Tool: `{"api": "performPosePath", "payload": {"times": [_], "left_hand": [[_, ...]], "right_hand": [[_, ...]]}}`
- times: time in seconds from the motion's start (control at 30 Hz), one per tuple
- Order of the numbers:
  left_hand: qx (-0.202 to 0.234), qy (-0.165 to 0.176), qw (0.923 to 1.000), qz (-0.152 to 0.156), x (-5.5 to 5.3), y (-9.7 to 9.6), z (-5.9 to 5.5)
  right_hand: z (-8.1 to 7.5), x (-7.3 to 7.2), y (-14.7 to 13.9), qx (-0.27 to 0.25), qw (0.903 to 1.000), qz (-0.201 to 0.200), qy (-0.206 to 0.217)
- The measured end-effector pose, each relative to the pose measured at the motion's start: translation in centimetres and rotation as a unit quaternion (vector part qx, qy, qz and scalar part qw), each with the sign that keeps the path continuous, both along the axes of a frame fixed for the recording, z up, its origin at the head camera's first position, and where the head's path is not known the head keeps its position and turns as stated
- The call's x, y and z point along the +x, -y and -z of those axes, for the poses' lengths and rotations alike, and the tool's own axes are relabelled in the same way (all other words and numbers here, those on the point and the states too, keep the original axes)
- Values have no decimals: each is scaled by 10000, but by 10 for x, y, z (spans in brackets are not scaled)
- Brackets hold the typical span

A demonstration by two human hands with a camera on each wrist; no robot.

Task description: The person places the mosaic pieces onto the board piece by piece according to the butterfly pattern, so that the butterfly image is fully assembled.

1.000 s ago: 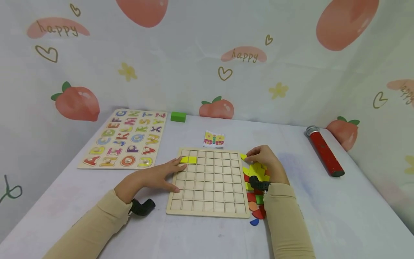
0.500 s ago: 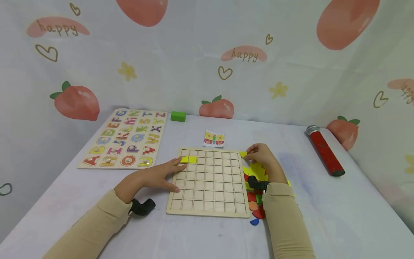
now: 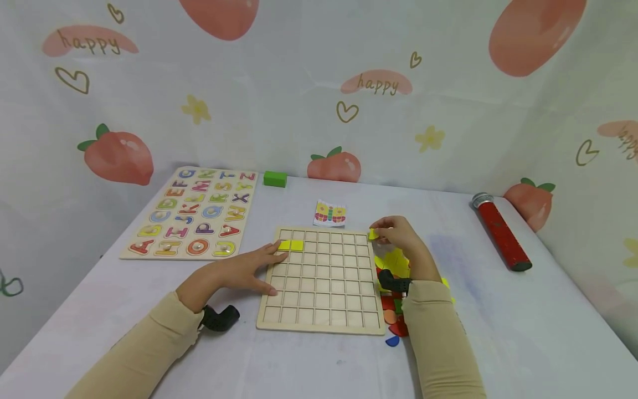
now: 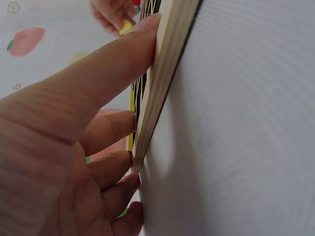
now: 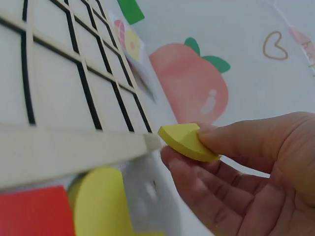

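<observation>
My right hand [image 3: 406, 241] pinches a yellow wooden piece with a curved edge [image 5: 184, 140] between thumb and fingers. It is just off the far right corner of the square wooden grid board [image 3: 323, 272]. My left hand [image 3: 241, 271] rests along the board's left side, fingers spread and thumb at the edge; the left wrist view shows the thumb [image 4: 118, 64] on the rim. Two yellow square tiles [image 3: 297, 245] lie side by side in the board's second row, at the left. A small card with a butterfly picture [image 3: 329, 214] lies beyond the board.
Loose yellow, red, green and other coloured pieces [image 3: 394, 263] crowd the board's right side, partly under my right wrist. A blue piece [image 3: 392, 341] lies nearest me. An alphabet board [image 3: 191, 213] and green block [image 3: 275, 179] are at the back left, a red microphone [image 3: 500, 235] at right.
My right hand has lifted the yellow curved piece from beside the board's far right corner and moved slightly left and away from me. The left hand has stayed in place.
</observation>
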State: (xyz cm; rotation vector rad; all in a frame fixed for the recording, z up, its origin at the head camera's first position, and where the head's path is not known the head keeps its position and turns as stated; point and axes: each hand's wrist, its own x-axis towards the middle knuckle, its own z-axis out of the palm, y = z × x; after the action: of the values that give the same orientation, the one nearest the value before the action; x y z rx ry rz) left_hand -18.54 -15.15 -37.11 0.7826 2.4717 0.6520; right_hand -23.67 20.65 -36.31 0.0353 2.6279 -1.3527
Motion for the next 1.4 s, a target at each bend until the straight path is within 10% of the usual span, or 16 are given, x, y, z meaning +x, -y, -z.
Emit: {"api": "performPosePath", "payload": {"times": [0.93, 1.4], "left_hand": [[68, 169, 9998, -58, 1, -1, -5], [7, 118, 9999, -49, 2, -1, -6]], "right_hand": [[-8, -8, 88, -591, 9825, -1730, -368], [5, -9, 115, -117, 9841, -1676, -582]]}}
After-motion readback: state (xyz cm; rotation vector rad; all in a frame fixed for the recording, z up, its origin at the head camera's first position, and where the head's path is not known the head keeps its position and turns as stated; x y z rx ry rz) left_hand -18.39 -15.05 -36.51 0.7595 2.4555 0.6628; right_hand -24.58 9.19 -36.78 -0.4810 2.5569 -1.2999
